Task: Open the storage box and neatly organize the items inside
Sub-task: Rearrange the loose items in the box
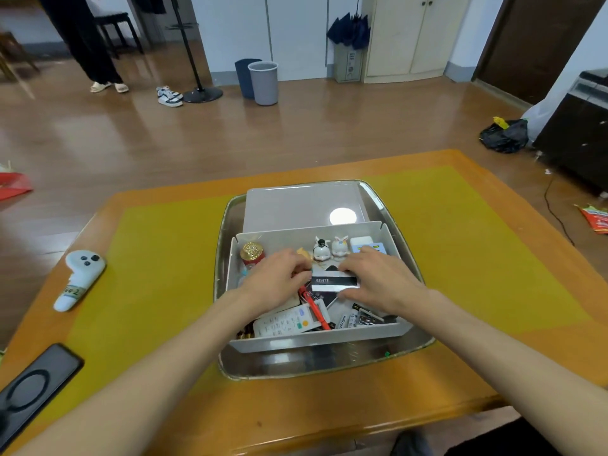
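An open grey storage box (316,340) sits in a metal tray (325,365) on the table, its lid (296,205) lying flat behind it. Both hands are inside the box. My left hand (276,281) and my right hand (378,281) pinch a silver and black card (332,283) from either side, just above the clutter. Below lie a red pen (314,307), a white remote control (284,322) and small packets (358,319). Two white rabbit figurines (330,248), a gold and red jar (251,253) and a pale blue case (365,246) stand along the far wall.
A white game controller (79,279) and a black phone (33,386) lie on the yellow mat (158,274) at the left. The table's near edge is close to me. Bins, shoes, a stand and a person's legs are on the floor far behind.
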